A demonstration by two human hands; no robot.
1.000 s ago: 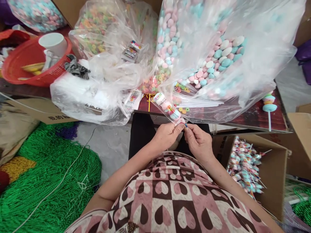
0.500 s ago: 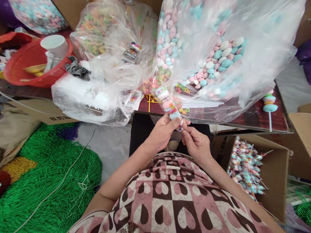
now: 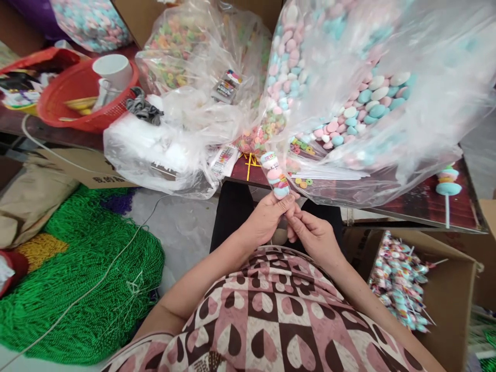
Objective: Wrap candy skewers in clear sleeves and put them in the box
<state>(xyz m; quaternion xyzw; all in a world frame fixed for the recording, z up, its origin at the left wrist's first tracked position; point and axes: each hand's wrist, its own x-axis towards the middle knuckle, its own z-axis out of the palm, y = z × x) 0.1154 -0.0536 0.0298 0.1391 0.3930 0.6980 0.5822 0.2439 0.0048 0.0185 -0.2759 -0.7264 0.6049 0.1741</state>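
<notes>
My left hand [image 3: 265,217] is closed round the lower end of a candy skewer [image 3: 276,178] in a clear printed wrapper. Its stacked pink, white and blue sweets point up and away from me, toward the table edge. The fingertips of my right hand [image 3: 315,232] are pinched together at the skewer's bottom end, against my left fingers. What exactly lies between those fingertips is hidden. Another candy skewer [image 3: 448,188], its white stick showing, rests at the table's right edge.
On the table [image 3: 422,209] lie a big bag of pastel candies [image 3: 377,95], a bag of ring candies [image 3: 174,46], white paper strips [image 3: 333,175] and a red basket [image 3: 50,111] with a cup [image 3: 112,72]. A carton [image 3: 449,289] holds several wrapped skewers. Green bead strings [image 3: 89,279] cover the floor at left.
The view has shifted, so the table things appear farther right. Both hands stay at the skewer's lower end; its bottom wrapper end, visible before, is now covered by fingers.
</notes>
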